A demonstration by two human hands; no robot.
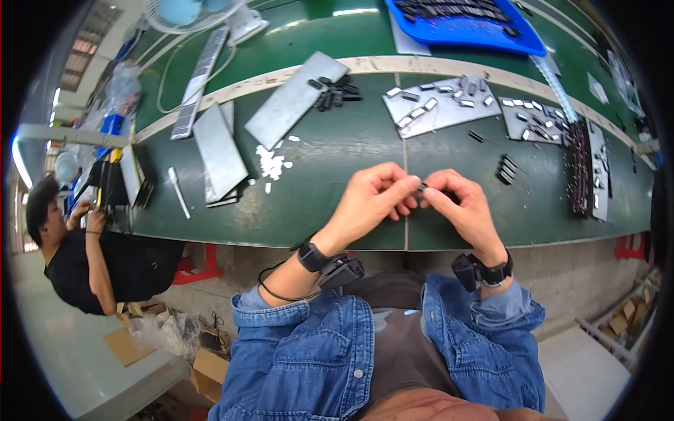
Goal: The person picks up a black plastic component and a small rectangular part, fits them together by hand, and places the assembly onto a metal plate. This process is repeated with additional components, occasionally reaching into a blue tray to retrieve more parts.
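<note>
My left hand (375,196) and my right hand (458,202) meet over the near edge of the green table. Between their fingertips is a small black part (422,187), pinched from both sides and mostly covered by the fingers. To the right lies a short row of black parts with thin wire-like ends (505,170), and a single black part (477,137) sits farther off. Left of my hands, small white pieces (272,164) are scattered below a heap of black parts (338,95). That heap lies against a grey metal plate (291,105).
A plate (439,109) and a second plate (533,121) bear several small parts. A dark bundle (578,168) lies at the right. More plates (219,151) and a white stick-like tool (179,192) are left. A blue tray (470,38) and fan (189,12) stand behind. A co-worker (91,245) sits left.
</note>
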